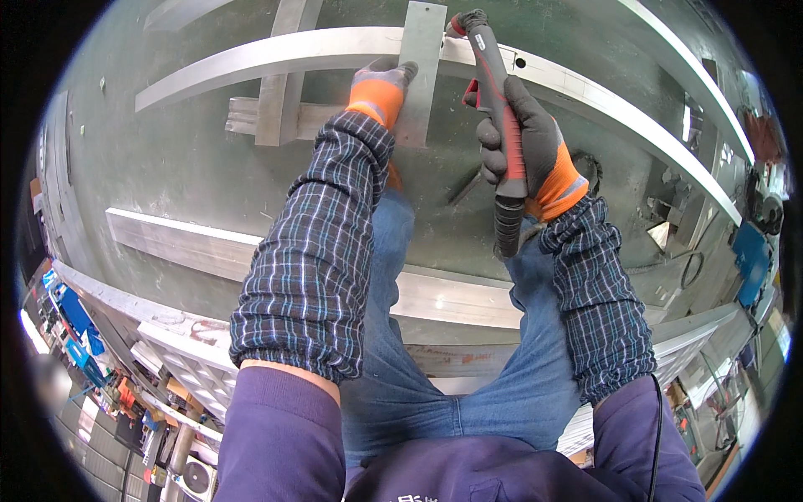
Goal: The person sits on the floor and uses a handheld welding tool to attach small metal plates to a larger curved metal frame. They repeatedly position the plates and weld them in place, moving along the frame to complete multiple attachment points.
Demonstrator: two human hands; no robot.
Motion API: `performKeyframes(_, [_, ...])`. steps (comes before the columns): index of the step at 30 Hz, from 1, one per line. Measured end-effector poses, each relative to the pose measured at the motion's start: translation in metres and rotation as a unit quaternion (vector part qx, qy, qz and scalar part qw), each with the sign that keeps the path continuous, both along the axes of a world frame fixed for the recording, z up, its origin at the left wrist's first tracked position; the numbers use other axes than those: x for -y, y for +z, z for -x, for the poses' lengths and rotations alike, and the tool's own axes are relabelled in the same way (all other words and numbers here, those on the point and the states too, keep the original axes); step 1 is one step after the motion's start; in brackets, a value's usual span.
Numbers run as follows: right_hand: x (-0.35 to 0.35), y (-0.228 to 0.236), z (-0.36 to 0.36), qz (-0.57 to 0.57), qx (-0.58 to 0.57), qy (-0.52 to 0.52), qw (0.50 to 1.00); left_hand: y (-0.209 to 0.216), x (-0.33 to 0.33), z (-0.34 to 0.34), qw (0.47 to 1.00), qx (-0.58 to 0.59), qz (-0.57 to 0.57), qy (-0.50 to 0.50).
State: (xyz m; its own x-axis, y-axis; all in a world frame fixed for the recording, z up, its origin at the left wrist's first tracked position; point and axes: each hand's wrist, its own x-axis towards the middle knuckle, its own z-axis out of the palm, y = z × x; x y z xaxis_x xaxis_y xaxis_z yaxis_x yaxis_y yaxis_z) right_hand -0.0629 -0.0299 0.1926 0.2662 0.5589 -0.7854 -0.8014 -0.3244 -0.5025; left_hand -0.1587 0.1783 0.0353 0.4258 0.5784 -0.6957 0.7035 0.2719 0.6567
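By the plate (426, 71) the left hand (381, 90) holds, the right hand (537, 138) clasps a torch (497, 88) pointing lengthwise forward.

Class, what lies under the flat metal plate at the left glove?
A pale bar meets the plate from the left; another stretch, with a hole, emerges right. The plate covers what lies between, so whether they join cannot be seen.
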Motion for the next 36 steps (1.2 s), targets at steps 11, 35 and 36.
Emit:
performKeyframes(11, [0.006, -0.014, -0.007, -0.038, -0.033, 0.008, 0.999, 0.023, 0.008, -0.002, 0.999, 0.022, 0.033, 0.002])
performKeyframes(35, [0.002, -0.011, -0.002, -0.003, 0.012, 0.014, 1.0, 0.028, 0.015, -0.004, 0.997, 0.036, 0.049, 0.045])
performKeyframes(36, [0.001, -0.01, -0.001, 0.003, 0.017, 0.018, 1.0, 0.026, 0.014, -0.004, 0.998, 0.028, 0.041, 0.048])
